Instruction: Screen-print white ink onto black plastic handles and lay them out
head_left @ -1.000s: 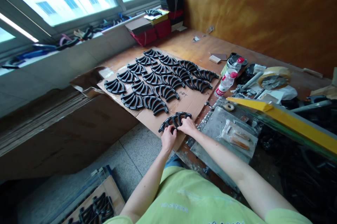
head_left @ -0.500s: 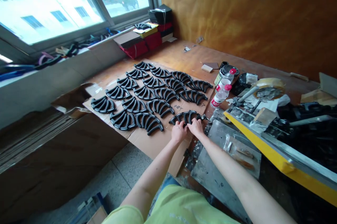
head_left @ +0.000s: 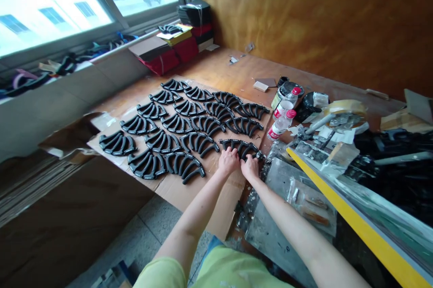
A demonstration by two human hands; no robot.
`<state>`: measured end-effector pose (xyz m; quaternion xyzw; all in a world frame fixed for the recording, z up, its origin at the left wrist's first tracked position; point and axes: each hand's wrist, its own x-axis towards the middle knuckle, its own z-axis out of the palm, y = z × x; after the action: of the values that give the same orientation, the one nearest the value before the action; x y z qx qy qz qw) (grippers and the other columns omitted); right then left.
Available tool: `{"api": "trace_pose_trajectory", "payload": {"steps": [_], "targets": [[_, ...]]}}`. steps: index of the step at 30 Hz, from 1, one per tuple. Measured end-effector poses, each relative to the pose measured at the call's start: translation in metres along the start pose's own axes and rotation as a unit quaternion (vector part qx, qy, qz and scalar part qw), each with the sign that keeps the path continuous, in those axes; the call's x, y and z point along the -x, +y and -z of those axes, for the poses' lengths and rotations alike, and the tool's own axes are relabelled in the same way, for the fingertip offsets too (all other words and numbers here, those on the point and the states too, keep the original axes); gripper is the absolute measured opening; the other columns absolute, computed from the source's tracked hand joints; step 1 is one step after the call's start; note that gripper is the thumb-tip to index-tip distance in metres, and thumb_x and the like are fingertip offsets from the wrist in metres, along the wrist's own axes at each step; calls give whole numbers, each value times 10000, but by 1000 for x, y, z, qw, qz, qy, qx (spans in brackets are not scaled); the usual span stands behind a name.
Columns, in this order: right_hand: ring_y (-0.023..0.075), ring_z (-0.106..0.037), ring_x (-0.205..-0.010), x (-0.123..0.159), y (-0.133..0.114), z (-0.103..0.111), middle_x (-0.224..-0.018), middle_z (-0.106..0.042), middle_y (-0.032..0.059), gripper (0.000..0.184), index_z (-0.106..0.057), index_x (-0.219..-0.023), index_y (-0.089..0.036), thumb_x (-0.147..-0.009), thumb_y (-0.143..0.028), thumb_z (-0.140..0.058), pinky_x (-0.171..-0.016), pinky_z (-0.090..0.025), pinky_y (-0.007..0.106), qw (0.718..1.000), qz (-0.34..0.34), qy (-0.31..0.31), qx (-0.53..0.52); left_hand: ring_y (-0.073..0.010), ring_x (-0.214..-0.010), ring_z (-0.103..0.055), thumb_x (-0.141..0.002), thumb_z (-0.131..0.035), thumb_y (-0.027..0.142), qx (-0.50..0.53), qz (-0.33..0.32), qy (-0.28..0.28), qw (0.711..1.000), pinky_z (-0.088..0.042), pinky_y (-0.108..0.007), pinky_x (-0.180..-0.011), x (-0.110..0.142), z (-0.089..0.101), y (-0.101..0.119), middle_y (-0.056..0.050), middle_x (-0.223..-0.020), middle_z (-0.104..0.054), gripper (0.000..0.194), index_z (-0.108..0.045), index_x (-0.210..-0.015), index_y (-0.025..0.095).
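Head view. Both hands met at the near right edge of a flattened cardboard sheet [head_left: 189, 191] that covered a wooden table [head_left: 237, 69]. The left hand [head_left: 228, 161] and the right hand [head_left: 250, 167] were each closed, fingers curled, on one black fan-shaped ribbed part [head_left: 241, 147], which lay flat on the cardboard at the right end of the nearest row, close to the sheet's edge. The other fan-shaped parts [head_left: 162, 141] lay in rows across the sheet (each a curved outer rim with several arched ribs). Just right of the hands stood a stained grey metal plate [head_left: 287, 216]; beyond it ran a yellow-edged frame [head_left: 355, 220]. Two plastic bottles with red caps [head_left: 282, 121] stood near the far right corner of the sheet, beside a tin [head_left: 282, 92] and a roll of tape [head_left: 345, 108].

Handling, as a judgement: the part looked like rigid moulded plastic, light and stiff, with a glossy surface that may be slippery or freshly coated. The thin ribs seemed the weakest points. The outer rim, or the two ends, offered the safest hold, with one hand at each side.
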<state>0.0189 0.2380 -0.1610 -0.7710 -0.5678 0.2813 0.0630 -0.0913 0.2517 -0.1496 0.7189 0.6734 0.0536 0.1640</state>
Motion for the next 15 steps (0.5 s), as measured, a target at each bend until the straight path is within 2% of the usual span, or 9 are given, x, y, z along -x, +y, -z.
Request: {"api": "trace_pose_trajectory", "payload": {"steps": [7,9,12,15], "targets": [[277,-584,-1059,-12,-23,-8,-1099,-577,201,313,-580,-1158,-129,-893,-263,-483,-895,-429,345,999,27,18,16,-241,-1010,-594,-933,-381,303,-12,23,14,1000,-435,-363,-906,-17,4,-17,-130,-1095,-584,311,-635,-1068,183],[257,-598,-1029,-21,-31,-5,-1124,-568,191,300,-580,-1150,-138,-894,-260,-482,-871,-440,334,999,32,4,21,-246,-1018,-604,-938,-376,313,-15,32,21,999,-441,-366,-912,-18,3,-21,-145,-1117,-581,340,-613,-1134,169],[240,-603,-1020,-33,-44,7,-1151,-564,185,325,-554,-1186,-146,-888,-265,-504,-842,-451,309,998,49,-27,19,-250,-1078,-600,-932,-405,333,-8,35,43,998,-440,-356,-945,-18,1,-27,-184,-1257,-530,429,-519,-1298,140],[251,-594,-1050,-31,-50,21,-1140,-585,178,438,-483,-1279,-157,-863,-274,-553,-844,-453,315,998,46,-39,7,-249,-1162,-568,-920,-441,346,16,19,83,996,-447,-336,-958,-12,-2,-31,-190,-1376,-455,461,-497,-1329,143]]}}
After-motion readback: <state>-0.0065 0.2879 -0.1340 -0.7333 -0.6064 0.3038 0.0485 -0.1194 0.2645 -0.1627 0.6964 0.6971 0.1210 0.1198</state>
